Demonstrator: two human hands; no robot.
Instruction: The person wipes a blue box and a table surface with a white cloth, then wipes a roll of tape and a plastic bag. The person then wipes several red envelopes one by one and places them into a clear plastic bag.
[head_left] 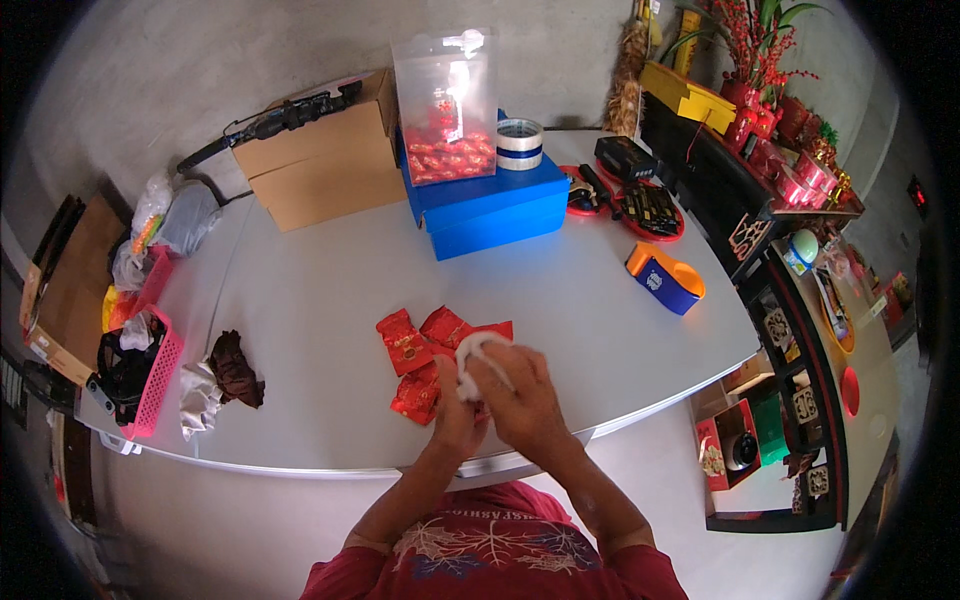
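Close to the table's near edge, my two hands meet around a crumpled white cloth (476, 362). My right hand (522, 398) is wrapped over the cloth from the right, its fingers curled. My left hand (458, 415) presses on it from the left, with its fingers partly hidden by the cloth and the other hand. Small red packets lie just beyond and to the left of my hands: one packet (403, 342) at the upper left, another packet (444, 326) in the middle and a packet (416, 393) by my left wrist. More red shows behind the cloth.
At the back, a blue box (495, 215) carries a clear container (445, 110) of red sweets and tape rolls (519, 145). Left of it stands a cardboard box (325, 170). A pink basket (155, 385) and dark cloth (237, 370) lie left; an orange-and-blue ring (665, 278) sits right.
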